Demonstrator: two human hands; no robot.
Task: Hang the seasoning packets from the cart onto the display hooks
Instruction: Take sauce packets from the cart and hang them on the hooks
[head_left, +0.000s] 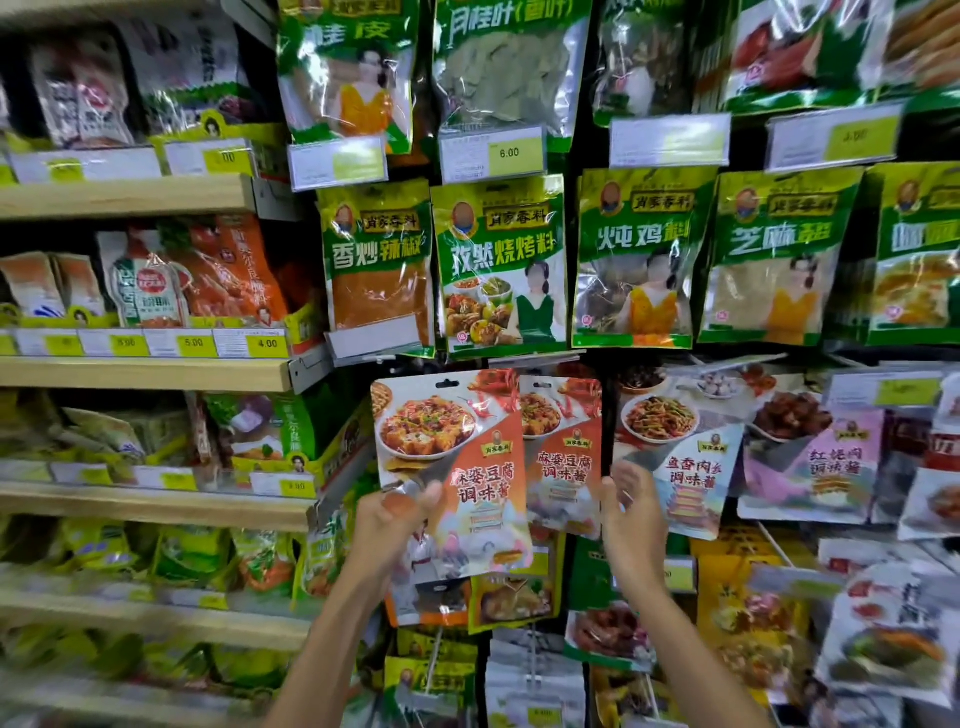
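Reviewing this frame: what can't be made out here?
Head view only.
1. The hook: hidden behind the front packet, which the left hand holds; whether the packet is hung yet is unclear.
2. The right hand: blur hides whether it pinches the back packet or just touches it.
3. The cart: outside the frame.
4. The price label at upper right: washed out, unreadable.

Head view — close, facing the hanging display (519, 260) head-on.

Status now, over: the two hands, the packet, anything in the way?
Left hand pinches orange packet, raised, hang hole not on a hook. Right hand open at edge of hung twin packet. Nothing seen in the way.
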